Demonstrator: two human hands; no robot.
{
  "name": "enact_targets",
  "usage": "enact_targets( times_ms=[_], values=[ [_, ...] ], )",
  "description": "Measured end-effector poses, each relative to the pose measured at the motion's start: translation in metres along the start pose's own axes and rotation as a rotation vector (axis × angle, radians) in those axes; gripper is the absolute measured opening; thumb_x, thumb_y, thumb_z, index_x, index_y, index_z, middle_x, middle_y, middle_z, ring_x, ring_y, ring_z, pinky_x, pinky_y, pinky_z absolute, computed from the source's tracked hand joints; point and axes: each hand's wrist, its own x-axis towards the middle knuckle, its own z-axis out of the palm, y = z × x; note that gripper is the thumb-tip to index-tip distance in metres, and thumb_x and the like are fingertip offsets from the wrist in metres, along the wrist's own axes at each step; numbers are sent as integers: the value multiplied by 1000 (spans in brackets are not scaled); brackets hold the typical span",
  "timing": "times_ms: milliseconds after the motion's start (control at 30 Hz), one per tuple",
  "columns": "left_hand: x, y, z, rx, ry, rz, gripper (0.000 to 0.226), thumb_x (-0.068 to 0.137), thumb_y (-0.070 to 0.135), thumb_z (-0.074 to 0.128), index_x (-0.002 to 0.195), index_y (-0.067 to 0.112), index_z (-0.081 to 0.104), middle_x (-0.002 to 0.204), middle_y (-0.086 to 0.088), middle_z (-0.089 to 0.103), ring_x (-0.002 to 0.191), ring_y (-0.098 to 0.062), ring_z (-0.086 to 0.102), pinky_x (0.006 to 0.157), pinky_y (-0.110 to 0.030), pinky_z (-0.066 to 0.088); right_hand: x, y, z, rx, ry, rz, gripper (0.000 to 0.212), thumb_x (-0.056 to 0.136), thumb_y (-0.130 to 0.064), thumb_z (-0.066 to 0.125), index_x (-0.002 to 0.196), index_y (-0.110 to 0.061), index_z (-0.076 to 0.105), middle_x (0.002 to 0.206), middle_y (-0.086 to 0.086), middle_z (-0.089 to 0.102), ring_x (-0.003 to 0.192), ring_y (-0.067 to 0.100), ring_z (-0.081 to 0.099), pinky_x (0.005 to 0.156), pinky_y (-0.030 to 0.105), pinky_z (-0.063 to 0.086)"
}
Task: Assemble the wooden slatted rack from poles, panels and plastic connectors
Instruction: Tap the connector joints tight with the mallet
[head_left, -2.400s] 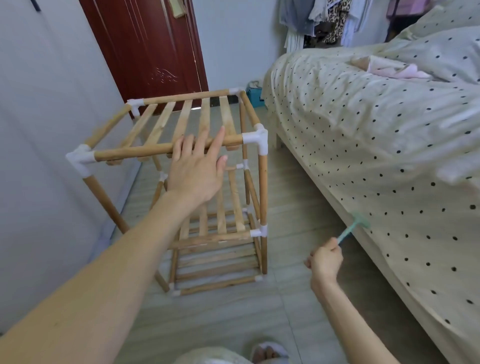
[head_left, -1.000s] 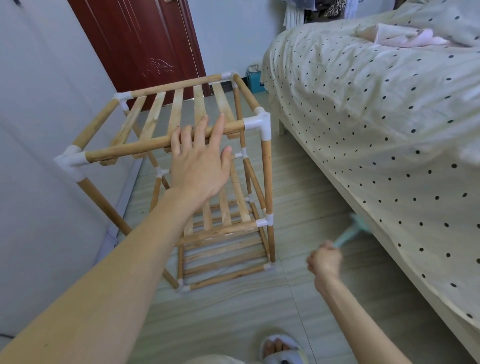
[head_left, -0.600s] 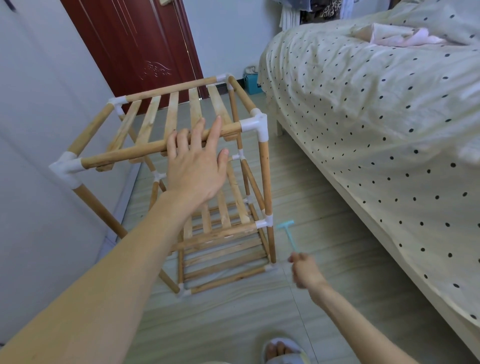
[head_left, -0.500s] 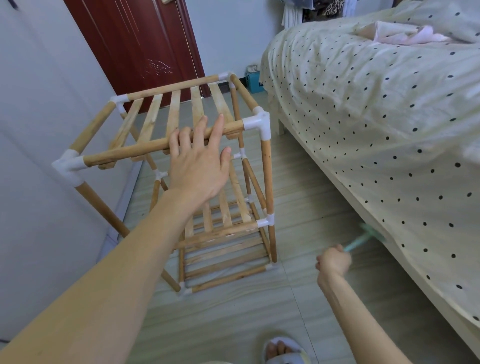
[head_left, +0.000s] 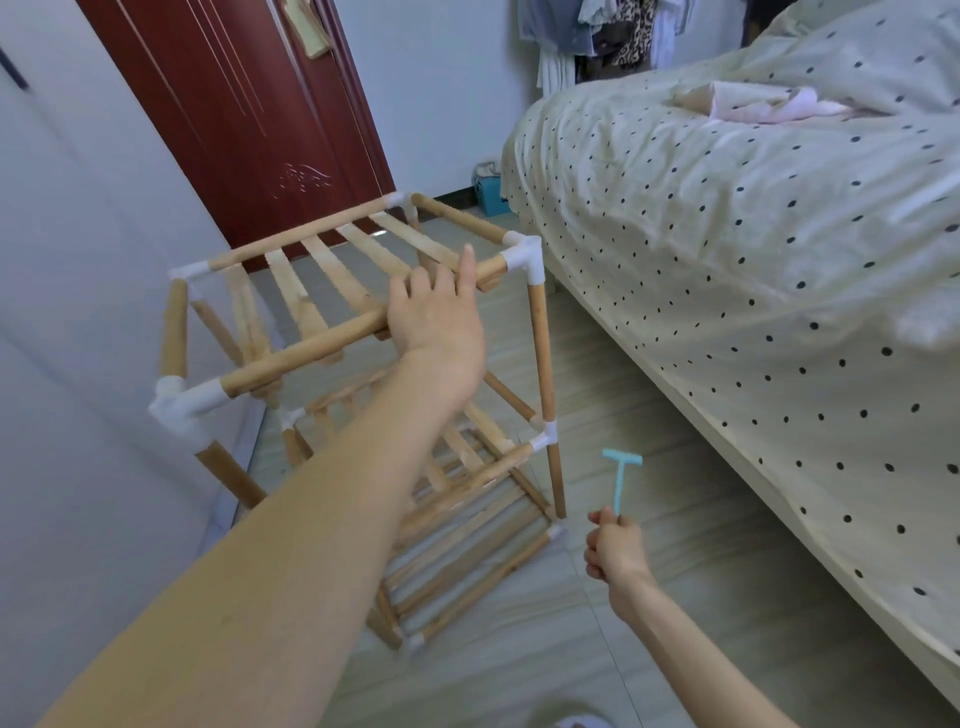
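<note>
The wooden slatted rack (head_left: 291, 358) stands on the floor, built of poles, slat panels and white plastic connectors (head_left: 524, 260), with three tiers. It leans, its top frame tilted. My left hand (head_left: 436, 317) rests on the top front pole, fingers laid over it and the index finger stretched out. To the right of the rack's lower front corner, my right hand (head_left: 615, 551) grips the handle of a small turquoise plastic hammer (head_left: 621, 475), whose head points up. The hammer is apart from the rack.
A bed (head_left: 753, 270) with a dotted cover fills the right side, close to the rack. A grey wall (head_left: 67, 312) runs along the left and a dark red door (head_left: 244, 119) stands behind. My slippered foot (head_left: 582, 722) shows at the bottom edge.
The rack has swung and tilted under my left hand. My right hand has brought the hammer from near the bed edge back beside the rack, head up.
</note>
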Motion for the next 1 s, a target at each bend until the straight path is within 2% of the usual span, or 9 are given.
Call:
enact_targets(
  times_ms=[133,300,400,467,600,667,733,900,1000],
  values=[
    [9,-26,-8,-322,-39,224,54,102,30,27,151,20,4,150,-3,33,139,-24,23,109,-46,23,7,-9,-1,-47,-20,-37,24,103,-19,30,101,-5,50,56,2,34,45,12,28,42,26,23],
    [11,-63,6,-339,-94,364,56,102,19,27,150,25,-2,159,8,-2,145,-12,-2,119,-36,6,35,-38,0,41,109,-78,26,101,-16,32,105,1,51,55,4,36,36,12,34,33,19,26],
    [14,-53,6,-410,-110,312,61,100,10,28,150,30,1,158,15,-2,145,-8,1,117,-36,17,63,-52,13,348,437,-9,43,102,-26,29,122,8,45,94,23,58,71,28,52,63,34,48],
    [15,-46,6,-428,-98,270,64,98,7,29,150,34,3,156,19,-1,144,-7,2,113,-40,26,71,-46,34,455,434,36,39,102,-24,27,124,5,41,112,23,54,90,32,54,79,40,49],
    [16,-44,5,-424,-92,238,66,97,6,28,149,37,3,155,23,-1,144,-6,5,108,-43,34,52,-15,79,71,-15,-63,23,101,-16,25,98,-6,46,73,10,45,56,19,46,46,28,38],
    [15,-44,4,-419,-88,232,65,97,7,28,149,37,3,155,24,-1,143,-8,12,102,-41,38,68,-19,72,99,226,-77,29,101,-19,27,108,-1,49,89,16,52,76,29,54,64,38,47],
    [14,-42,2,-414,-76,230,65,97,9,29,149,37,3,155,24,0,141,-10,20,96,-40,40,78,-25,58,320,449,5,17,101,-18,29,108,-7,41,99,18,47,87,30,49,64,32,42],
    [14,-40,-1,-411,-84,225,64,97,10,28,150,37,3,155,25,-1,137,-14,30,89,-38,43,48,-5,70,235,-50,-13,20,102,-13,31,90,-11,46,59,2,39,44,12,38,38,20,31],
    [14,-40,-1,-405,-78,228,63,98,11,27,150,37,2,155,24,-2,137,-14,30,82,-34,42,63,-12,59,277,174,10,30,101,-11,29,76,-22,40,66,-2,35,53,10,35,49,24,30]
  ],
)
